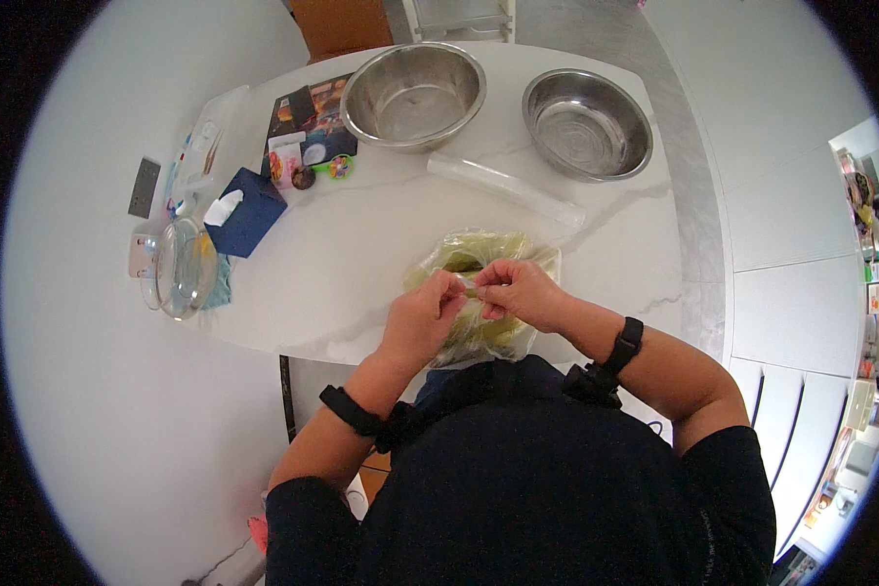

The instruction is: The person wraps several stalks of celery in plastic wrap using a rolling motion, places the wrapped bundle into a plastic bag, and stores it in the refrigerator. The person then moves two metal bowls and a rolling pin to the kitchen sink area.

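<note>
A clear plastic bag (pixel 498 333) with yellow-green contents, which look like vegetables or fruit, sits at the near edge of the table. Above it, the fingertips of my left hand (pixel 432 304) and my right hand (pixel 520 293) almost meet. Both pinch a small gathered piece of the bag's plastic. Crinkled film covers the contents, so their exact kind is unclear. My fingers hide part of the gathered piece. Just beyond the bag lies a roll of clear plastic bags or film (pixel 505 189).
Two stainless steel basins (pixel 414 95) (pixel 586 124) stand at the far side of the marble-patterned table (pixel 337 271). To the left are a dark blue tissue box (pixel 245 212), a glass bowl (pixel 184 267), a green toy (pixel 339 167) and a clear plastic container (pixel 216 135) by the wall.
</note>
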{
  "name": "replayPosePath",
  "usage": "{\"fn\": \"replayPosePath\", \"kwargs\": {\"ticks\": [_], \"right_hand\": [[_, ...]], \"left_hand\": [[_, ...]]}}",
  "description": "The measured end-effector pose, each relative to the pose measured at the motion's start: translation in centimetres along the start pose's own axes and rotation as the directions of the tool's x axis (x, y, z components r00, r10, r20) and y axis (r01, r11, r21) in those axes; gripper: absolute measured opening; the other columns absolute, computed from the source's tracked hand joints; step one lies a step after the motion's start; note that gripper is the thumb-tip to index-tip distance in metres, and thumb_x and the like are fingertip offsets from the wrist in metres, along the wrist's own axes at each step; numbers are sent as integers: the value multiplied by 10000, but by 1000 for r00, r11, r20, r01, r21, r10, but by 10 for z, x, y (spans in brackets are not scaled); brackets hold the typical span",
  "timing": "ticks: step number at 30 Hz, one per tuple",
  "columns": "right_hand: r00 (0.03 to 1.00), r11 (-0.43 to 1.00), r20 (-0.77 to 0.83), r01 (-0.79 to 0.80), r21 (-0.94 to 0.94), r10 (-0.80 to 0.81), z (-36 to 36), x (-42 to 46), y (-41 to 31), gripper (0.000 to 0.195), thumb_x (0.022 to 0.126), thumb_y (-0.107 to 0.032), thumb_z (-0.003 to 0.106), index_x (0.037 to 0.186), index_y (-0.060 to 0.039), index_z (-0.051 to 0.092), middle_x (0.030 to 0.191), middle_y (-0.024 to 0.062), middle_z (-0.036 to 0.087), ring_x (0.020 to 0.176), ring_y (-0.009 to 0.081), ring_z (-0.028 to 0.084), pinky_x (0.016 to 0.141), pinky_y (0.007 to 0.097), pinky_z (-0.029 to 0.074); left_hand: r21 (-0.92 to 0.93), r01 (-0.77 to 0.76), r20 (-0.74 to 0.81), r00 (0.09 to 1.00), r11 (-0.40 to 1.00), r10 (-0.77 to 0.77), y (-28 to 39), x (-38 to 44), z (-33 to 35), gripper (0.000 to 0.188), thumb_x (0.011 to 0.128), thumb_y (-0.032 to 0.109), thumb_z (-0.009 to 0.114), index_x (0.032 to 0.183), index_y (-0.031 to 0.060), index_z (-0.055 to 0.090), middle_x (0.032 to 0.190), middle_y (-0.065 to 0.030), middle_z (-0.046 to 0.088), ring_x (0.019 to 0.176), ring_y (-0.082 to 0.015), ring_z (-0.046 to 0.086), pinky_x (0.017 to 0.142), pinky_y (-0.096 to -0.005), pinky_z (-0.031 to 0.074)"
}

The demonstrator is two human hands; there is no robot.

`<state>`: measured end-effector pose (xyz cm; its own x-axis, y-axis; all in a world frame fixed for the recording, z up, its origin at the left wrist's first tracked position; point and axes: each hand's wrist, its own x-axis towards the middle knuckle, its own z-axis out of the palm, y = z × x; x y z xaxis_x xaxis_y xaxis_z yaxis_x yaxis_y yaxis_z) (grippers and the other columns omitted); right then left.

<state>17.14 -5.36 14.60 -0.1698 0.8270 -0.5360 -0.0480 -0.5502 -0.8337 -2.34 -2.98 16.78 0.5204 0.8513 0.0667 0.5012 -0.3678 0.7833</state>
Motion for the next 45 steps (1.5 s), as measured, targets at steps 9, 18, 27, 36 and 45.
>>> {"fn": "replayPosePath", "kwargs": {"ticks": [9, 18, 27, 36, 45], "right_hand": [[989, 930, 137, 103, -353, -58, -4, 2, -7, 126, 907, -113, 598, 952, -2, 637, 775, 42, 643, 673, 117, 635, 629, 260, 520], [992, 974, 127, 43, -221, -15, -4, -3, -5, 232, 920, -238, 620, 886, -11, 654, 707, 60, 656, 646, 124, 637, 629, 281, 513], [967, 973, 255, -76, 219, 19, -23, -1, 13, 182, 974, -196, 569, 999, -33, 646, 837, 16, 645, 728, 87, 608, 696, 214, 501], [982, 982, 191, -44, 182, 8, -21, -4, 12, 203, 973, -221, 574, 986, -34, 652, 854, 20, 657, 731, 95, 611, 730, 238, 508], [959, 996, 280, 74, -58, -55, -26, -5, -3, 88, 937, -119, 618, 956, -45, 663, 814, 7, 657, 745, 76, 607, 684, 231, 507]], "left_hand": [[272, -384, -56, 909, 883, 412, 8, 18, -3, 89, 785, 85, 636, 820, 100, 555, 745, -70, 588, 737, -287, 591, 639, -405, 465], [-20, -168, -108, 980, 986, 165, 10, 20, 3, 75, 793, 68, 615, 863, 81, 589, 810, -89, 640, 807, -281, 619, 723, -355, 484], [-32, 43, 79, 996, 999, -41, -19, 1, 28, 213, 810, 240, 664, 967, 98, 683, 903, -82, 699, 854, -251, 662, 1106, -497, 262], [-102, 199, 145, 972, 975, -183, -16, 3, 26, 191, 807, 249, 711, 894, 80, 698, 857, -89, 693, 794, -211, 625, 797, -365, 472], [-255, 73, 150, 988, 964, -35, -36, 5, 34, 127, 807, 140, 685, 876, 34, 667, 837, -67, 667, 786, -163, 601, 734, -317, 476]]}}
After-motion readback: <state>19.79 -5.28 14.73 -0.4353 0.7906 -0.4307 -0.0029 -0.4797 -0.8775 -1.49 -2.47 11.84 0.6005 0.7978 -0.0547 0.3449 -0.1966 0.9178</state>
